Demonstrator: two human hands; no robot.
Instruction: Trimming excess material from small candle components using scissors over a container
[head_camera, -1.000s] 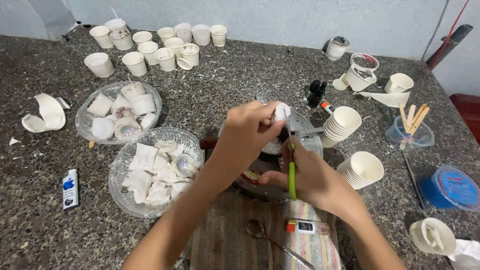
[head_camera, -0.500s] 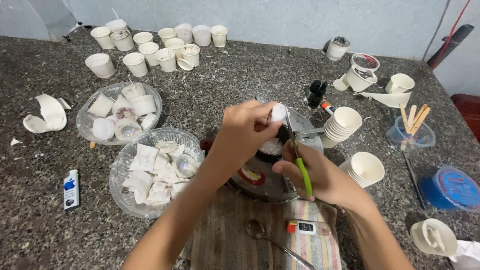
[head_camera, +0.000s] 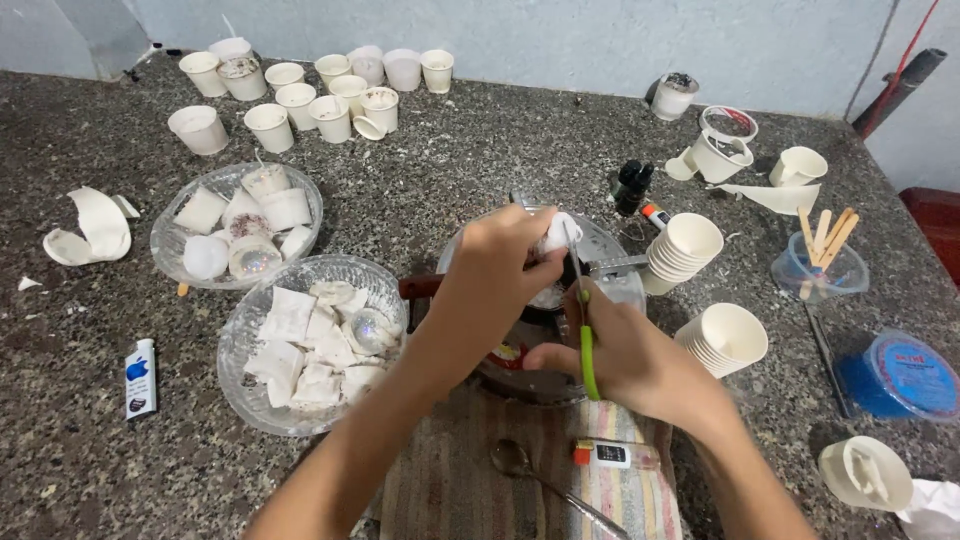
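Left hand (head_camera: 500, 262) is pinching a small white cup (head_camera: 556, 234) over the metal pan (head_camera: 610, 248), right hand (head_camera: 625, 355) is gripping green-handled scissors (head_camera: 586, 345) just beside it.

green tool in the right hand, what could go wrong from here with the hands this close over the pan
1. The green-handled tool works right at the small white piece pinched by the left hand; a slip could nick those fingers.
2. Both hands hover over the dark pan; the piece could drop into it.
3. The right hand sits close to the stacked paper cups; an elbow move might topple them.
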